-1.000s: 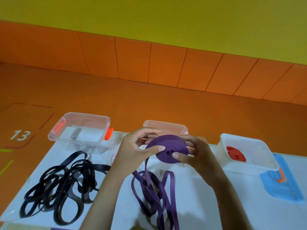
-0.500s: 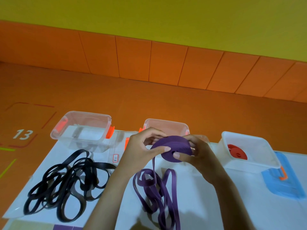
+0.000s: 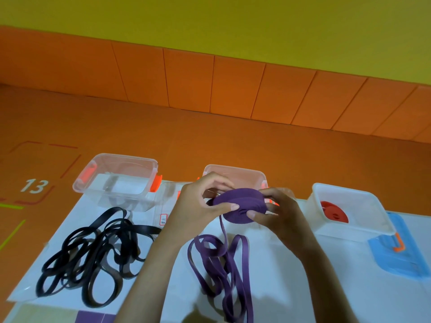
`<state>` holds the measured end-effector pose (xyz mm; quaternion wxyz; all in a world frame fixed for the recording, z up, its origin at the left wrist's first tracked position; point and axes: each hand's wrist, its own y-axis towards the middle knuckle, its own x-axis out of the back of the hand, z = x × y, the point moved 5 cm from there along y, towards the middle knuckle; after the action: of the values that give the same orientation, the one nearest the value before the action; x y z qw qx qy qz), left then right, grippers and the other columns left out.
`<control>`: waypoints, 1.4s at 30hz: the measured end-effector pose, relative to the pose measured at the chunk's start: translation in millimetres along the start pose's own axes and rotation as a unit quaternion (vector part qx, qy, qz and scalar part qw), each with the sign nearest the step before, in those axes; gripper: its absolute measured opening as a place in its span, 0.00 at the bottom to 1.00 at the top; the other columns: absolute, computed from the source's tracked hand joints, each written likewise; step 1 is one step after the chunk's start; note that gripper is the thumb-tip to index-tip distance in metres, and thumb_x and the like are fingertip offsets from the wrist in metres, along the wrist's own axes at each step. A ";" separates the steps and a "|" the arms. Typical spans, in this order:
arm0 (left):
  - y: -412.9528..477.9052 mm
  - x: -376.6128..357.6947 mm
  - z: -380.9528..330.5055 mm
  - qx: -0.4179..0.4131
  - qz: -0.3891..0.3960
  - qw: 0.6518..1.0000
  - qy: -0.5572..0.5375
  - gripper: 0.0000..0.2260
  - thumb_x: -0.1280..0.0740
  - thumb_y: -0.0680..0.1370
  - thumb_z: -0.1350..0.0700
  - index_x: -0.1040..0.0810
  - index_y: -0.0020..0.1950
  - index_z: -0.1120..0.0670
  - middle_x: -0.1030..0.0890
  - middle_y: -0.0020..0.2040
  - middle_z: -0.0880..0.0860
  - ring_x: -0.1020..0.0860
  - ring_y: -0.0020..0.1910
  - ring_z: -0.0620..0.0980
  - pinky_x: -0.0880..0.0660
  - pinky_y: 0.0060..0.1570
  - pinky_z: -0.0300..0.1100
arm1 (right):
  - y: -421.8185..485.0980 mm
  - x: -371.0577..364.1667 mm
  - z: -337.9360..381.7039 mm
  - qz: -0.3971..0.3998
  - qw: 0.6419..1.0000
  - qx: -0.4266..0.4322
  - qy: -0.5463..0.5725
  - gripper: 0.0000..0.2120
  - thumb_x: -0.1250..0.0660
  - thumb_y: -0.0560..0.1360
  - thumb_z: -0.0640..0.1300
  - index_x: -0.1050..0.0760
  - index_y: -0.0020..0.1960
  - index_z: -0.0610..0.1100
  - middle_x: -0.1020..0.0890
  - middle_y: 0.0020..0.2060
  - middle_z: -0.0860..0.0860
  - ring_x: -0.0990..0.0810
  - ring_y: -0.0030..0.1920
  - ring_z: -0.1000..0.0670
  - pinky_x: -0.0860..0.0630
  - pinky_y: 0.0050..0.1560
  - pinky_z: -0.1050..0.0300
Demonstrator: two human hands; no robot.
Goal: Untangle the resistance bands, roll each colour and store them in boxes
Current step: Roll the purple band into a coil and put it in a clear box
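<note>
— Purple roll (image 3: 240, 205) sits gripped between our left hand (image 3: 198, 207) and right hand (image 3: 281, 214), above the table (image 3: 363, 299).
— Turned slightly since a moment ago; loose tail (image 3: 210, 240) remains, so we keep winding.

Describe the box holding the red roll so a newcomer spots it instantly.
Three boxes line the far edge of the white table. It is the rightmost box, beside a blue lid. Only it shows a red roll and has white walls.
</note>
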<state>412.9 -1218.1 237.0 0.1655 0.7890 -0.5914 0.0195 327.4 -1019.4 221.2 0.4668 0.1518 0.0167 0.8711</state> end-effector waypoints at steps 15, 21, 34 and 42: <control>-7.8 -2.6 10.9 0.003 -0.013 0.996 -0.083 0.10 0.19 0.74 0.57 0.15 0.50 0.46 0.12 0.54 0.46 0.15 0.55 0.50 0.19 0.54 0.40 | 1.5 -9.6 -10.5 0.077 0.991 -0.074 0.082 0.21 0.17 0.67 0.44 0.21 0.55 0.56 0.15 0.54 0.51 0.15 0.59 0.43 0.15 0.45 0.53; -7.5 -5.9 13.0 -0.032 -0.030 0.996 -0.075 0.10 0.22 0.77 0.54 0.13 0.56 0.44 0.15 0.58 0.48 0.18 0.61 0.54 0.19 0.58 0.44 | 1.2 -7.6 -7.3 -0.002 0.977 -0.056 0.205 0.12 0.19 0.69 0.41 0.18 0.48 0.51 0.13 0.50 0.50 0.13 0.55 0.41 0.15 0.40 0.53; -6.3 -2.1 13.5 -0.005 -0.043 0.992 -0.116 0.09 0.20 0.75 0.54 0.15 0.52 0.44 0.14 0.56 0.48 0.16 0.58 0.52 0.18 0.57 0.43 | -0.2 -3.1 -11.2 0.016 0.982 -0.083 0.167 0.16 0.17 0.69 0.46 0.18 0.53 0.44 0.13 0.51 0.46 0.13 0.54 0.38 0.15 0.40 0.53; -3.5 5.2 16.0 0.015 -0.018 0.997 -0.075 0.10 0.18 0.73 0.58 0.12 0.51 0.47 0.12 0.49 0.45 0.15 0.50 0.46 0.19 0.51 0.39 | 0.1 -8.9 -14.9 0.061 0.989 -0.098 0.088 0.13 0.20 0.70 0.46 0.17 0.53 0.53 0.13 0.52 0.47 0.14 0.57 0.43 0.15 0.46 0.54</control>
<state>415.1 -1226.6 222.2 0.1093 0.8008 -0.5878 -0.0337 327.7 -1025.0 204.8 0.4221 0.0290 -0.0370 0.9053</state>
